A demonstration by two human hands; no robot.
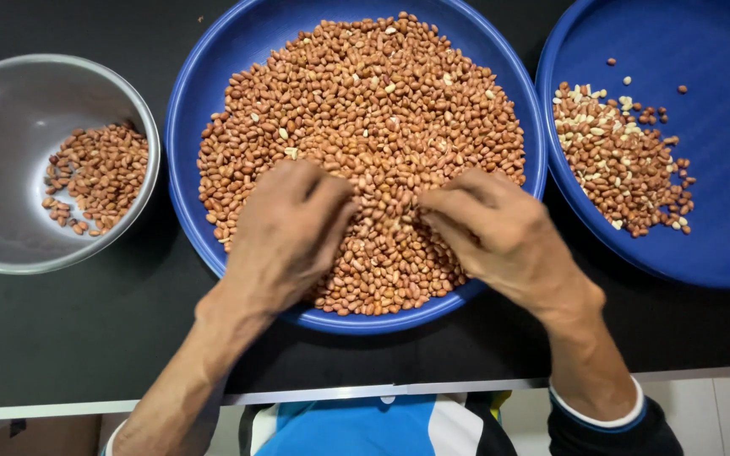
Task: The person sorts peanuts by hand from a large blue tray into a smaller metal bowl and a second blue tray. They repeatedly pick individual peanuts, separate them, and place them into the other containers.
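A large blue tray [213,51] in the middle holds a wide heap of red-brown peanuts [365,110]. My left hand [285,232] lies palm down on the near part of the heap, fingers curled into the nuts. My right hand [492,228] rests beside it on the heap, fingertips pinched together among the peanuts. Whether either hand holds nuts is hidden under the fingers.
A steel bowl [10,127] at the left holds a small pile of peanuts [99,173]. A second blue tray [720,152] at the right holds a smaller pile of peanuts [618,156] mixed with pale pieces. All stand on a black table [86,329] whose near edge runs below my wrists.
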